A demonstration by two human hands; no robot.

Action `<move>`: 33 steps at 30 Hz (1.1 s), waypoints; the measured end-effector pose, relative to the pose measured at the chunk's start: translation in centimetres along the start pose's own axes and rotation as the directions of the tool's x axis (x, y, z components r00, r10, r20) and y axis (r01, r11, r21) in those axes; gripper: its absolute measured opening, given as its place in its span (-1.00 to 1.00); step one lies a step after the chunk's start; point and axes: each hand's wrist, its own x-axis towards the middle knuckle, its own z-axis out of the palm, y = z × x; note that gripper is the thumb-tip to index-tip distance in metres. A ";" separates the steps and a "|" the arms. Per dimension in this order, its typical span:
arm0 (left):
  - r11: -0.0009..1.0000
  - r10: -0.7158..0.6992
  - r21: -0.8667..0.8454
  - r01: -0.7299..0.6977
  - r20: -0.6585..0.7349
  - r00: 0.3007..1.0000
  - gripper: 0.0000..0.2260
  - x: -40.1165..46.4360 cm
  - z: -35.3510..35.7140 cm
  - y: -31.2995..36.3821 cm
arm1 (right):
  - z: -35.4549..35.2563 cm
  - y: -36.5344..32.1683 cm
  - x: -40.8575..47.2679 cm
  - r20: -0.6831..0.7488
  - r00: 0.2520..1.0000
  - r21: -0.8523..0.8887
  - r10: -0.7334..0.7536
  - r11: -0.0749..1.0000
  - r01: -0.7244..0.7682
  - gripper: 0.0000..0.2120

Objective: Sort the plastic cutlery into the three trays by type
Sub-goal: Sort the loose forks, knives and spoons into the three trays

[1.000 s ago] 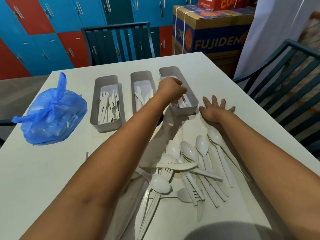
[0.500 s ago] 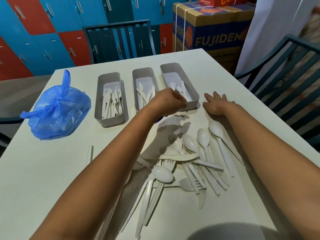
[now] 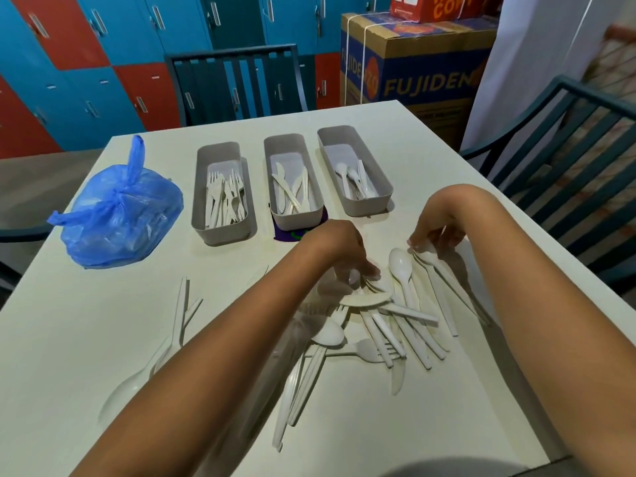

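**Both hands down in the cutlery heap**

Nearest us, a loose heap of white plastic cutlery (image 3: 385, 325) lies crossed on the pale, smooth surface (image 3: 86, 339), with a few pieces apart at the left. Our left hand (image 3: 339, 251) curls its fingers into the heap's far end; whether they hold anything we cannot tell. Our right hand (image 3: 438, 235) pinches the bowl of a spoon (image 3: 428, 258) at the heap's right edge. Beyond stand three grey oblong trays: the fork tray (image 3: 220, 232), the knife tray (image 3: 296, 220) and the spoon tray (image 3: 364, 208). A crinkled blue plastic bag (image 3: 117, 218) sits left of them. Dark slatted chairs (image 3: 585, 139) border the far and right edges.
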 end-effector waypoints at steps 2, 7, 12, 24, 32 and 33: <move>1.000 0.009 0.000 -0.009 -0.005 1.000 -0.64 0.1 0.0 -0.1 | 0.4 -0.1 0.3 -0.008 1.000 -0.062 0.029 0.998 -0.029 -0.60; 0.976 0.042 -0.209 -0.057 -0.076 0.996 -0.79 0.1 0.2 -0.9 | 1.0 -0.1 0.9 -0.082 0.997 -0.066 -0.017 0.998 0.012 -0.66; 0.825 0.023 -0.554 -0.111 -0.163 0.986 -0.89 0.1 -0.5 -1.5 | 1.0 -0.6 0.2 -0.231 0.965 -0.062 -0.127 0.991 0.116 -0.71; 0.741 -0.076 -0.648 -0.176 -0.342 0.937 -0.77 0.3 0.0 -1.9 | 1.1 -1.5 -1.8 -0.360 0.895 0.122 -0.265 0.937 0.327 -0.71; 0.597 -0.178 -0.797 -0.093 -0.245 0.953 -0.70 0.7 -0.6 -2.2 | 1.3 -2.0 -2.7 -0.308 0.898 0.203 -0.314 0.901 0.385 -0.61; 0.575 -0.193 -0.812 -0.095 -0.248 0.949 -0.71 0.7 -1.0 -2.2 | 1.2 -2.2 -2.9 -0.310 0.895 0.213 -0.321 0.894 0.395 -0.60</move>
